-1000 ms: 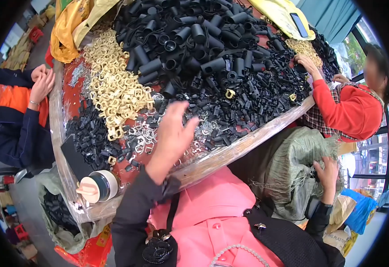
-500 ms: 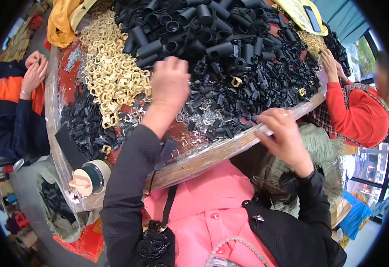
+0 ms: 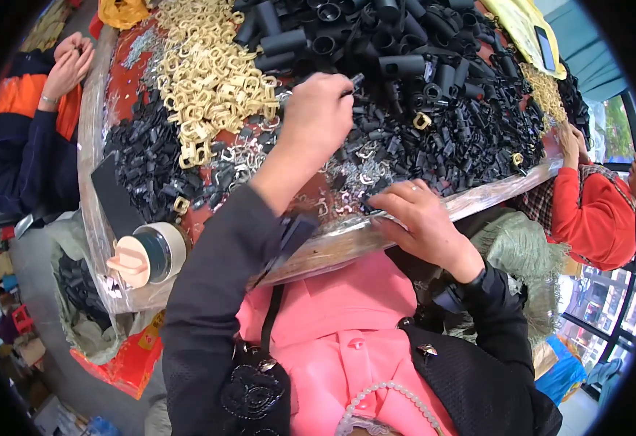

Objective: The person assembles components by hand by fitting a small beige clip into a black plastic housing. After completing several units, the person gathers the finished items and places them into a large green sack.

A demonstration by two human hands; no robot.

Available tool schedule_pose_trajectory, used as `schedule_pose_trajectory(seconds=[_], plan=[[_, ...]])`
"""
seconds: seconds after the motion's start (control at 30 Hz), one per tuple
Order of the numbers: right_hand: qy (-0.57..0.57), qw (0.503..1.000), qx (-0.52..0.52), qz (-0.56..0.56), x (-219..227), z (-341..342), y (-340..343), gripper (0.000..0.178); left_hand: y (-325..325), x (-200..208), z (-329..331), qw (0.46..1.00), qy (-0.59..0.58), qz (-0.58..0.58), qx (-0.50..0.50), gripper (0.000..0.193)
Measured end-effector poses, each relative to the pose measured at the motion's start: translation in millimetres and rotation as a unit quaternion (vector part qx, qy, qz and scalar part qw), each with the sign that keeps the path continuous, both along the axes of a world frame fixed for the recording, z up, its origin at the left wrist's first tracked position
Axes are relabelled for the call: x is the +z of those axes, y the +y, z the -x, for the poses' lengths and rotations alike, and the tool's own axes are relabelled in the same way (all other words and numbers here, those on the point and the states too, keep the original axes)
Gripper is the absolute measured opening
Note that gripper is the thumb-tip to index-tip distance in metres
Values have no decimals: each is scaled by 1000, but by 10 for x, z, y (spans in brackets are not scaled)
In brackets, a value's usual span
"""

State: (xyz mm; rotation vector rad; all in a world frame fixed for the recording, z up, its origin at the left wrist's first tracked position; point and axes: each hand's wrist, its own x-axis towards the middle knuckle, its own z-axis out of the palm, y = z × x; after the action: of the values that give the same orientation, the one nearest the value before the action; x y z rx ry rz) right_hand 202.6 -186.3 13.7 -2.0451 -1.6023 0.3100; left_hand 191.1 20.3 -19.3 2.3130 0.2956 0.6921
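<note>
My left hand (image 3: 316, 109) reaches over the heap, its fingers closed. A small black plastic part (image 3: 357, 81) shows at its fingertips, partly hidden by the hand. My right hand (image 3: 427, 225) hovers by the table's near edge with its fingers bent and the thumb apart from them; I see nothing held in it. Close to its fingertips lie small silvery metal clips (image 3: 358, 174) and small black plastic parts (image 3: 441, 145). Beyond my left hand are black plastic tubes (image 3: 282, 43). Cream-coloured plastic buckles (image 3: 212, 80) are piled to its left.
A wooden rail wrapped in clear film (image 3: 332, 251) edges the red table. A cup with a pale pink lid (image 3: 133, 260) stands at the near left corner beside a dark flat panel (image 3: 114, 185). People sit at the left (image 3: 27, 138) and right (image 3: 598, 218). A phone (image 3: 545, 47) lies on yellow cloth.
My left hand has moved right and slightly up, and a black part now shows at its fingertips. My right hand has shifted left along the table edge. The whole view has shifted a little.
</note>
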Motion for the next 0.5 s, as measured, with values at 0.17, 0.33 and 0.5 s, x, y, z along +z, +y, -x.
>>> schedule_pose_trajectory(seconds=[0.17,0.33,0.5], plan=[[2,999,47,-16,-289,97,317,20,52,205,988,917,106,385,7,18],[-61,996,54,-19,-386,242,607,14,-42,111,1759,795,80,598,64,23],[-83,995,46,25,-435,282,736,11,-24,6,2000,631,25,775,24,25]])
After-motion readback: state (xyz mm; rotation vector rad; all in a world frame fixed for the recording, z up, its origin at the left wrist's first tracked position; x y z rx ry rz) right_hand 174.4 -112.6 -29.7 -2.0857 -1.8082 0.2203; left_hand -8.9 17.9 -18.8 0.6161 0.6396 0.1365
